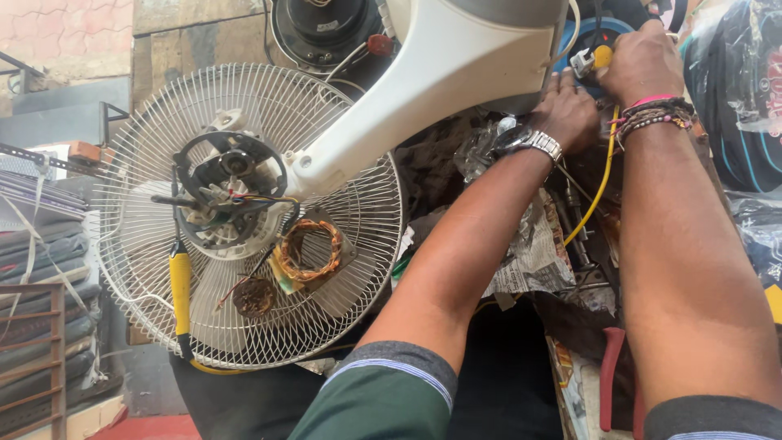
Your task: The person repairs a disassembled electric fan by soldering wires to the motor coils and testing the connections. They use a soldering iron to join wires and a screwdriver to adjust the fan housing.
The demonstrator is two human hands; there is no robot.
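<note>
Crumpled newspaper (533,261) covers the cluttered bench beside a fan guard (244,216).

— What's around me here?

— At the upper left of the frame I see a pale reddish paved floor (57,33) in bright daylight, with a grey concrete slab (49,122) just below it.

— And down the left edge?

— A stack of folded dark cloths (45,253), with a rusty metal frame (37,358) in front of it at the lower left. A weathered wooden board (191,24) stands at the top, left of centre.

— The right side?

— Dark bundles wrapped in clear plastic (745,106) fill the upper right. My surface (505,383) is dark and cluttered, with crumpled newspaper (538,261) on it near the centre right.
</note>
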